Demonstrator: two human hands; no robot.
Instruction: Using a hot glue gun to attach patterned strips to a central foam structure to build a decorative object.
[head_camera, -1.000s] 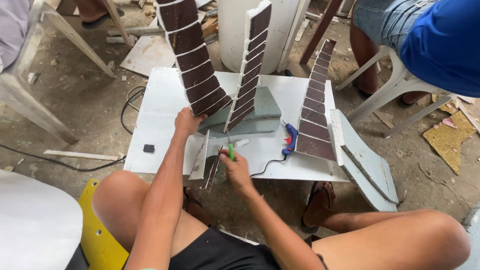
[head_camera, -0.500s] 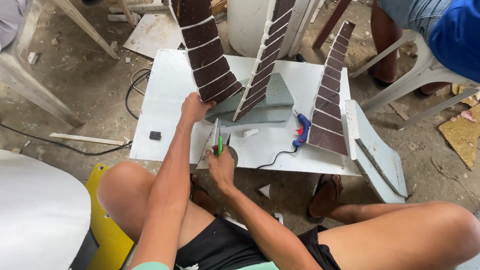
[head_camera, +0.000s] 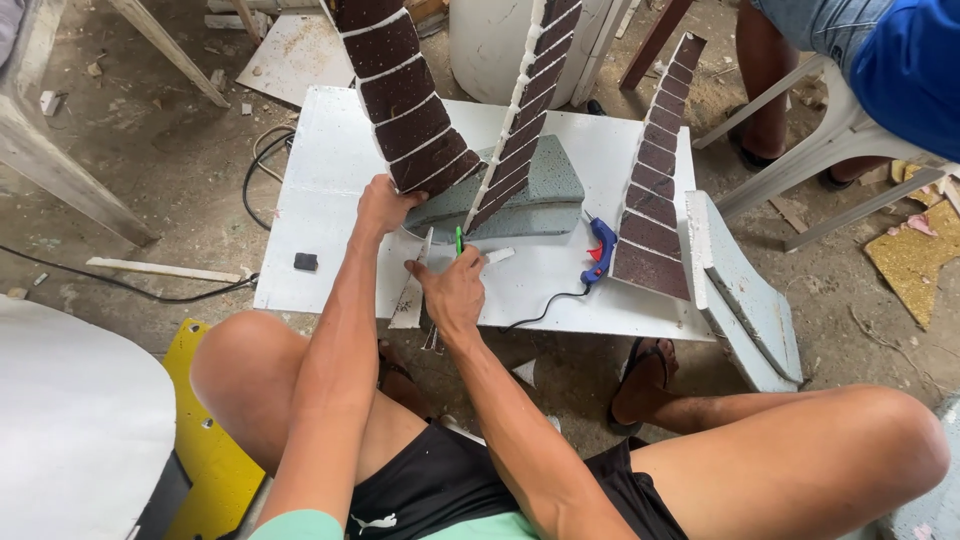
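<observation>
My left hand (head_camera: 381, 205) presses on the lower edge of a tall white foam panel (head_camera: 400, 90) faced with dark brown tile pieces. My right hand (head_camera: 455, 288) grips a green-handled cutter (head_camera: 459, 240), its tip by a thin white foam strip (head_camera: 412, 283) lying on the white board (head_camera: 325, 170). A second tiled panel (head_camera: 520, 120) leans on a grey foam block (head_camera: 545, 190) just behind both hands.
A blue glue gun (head_camera: 600, 250) with a black cord lies right of my hands. A third tiled panel (head_camera: 655, 180) and a grey-white foam piece (head_camera: 740, 290) stand at the right. A small black block (head_camera: 306, 262) sits left. Another person sits on a white chair (head_camera: 850, 130).
The view moved closer and lower. My right hand with the cutter shifted slightly along the foam strip; the left hand stays on the tiled panel's base.
</observation>
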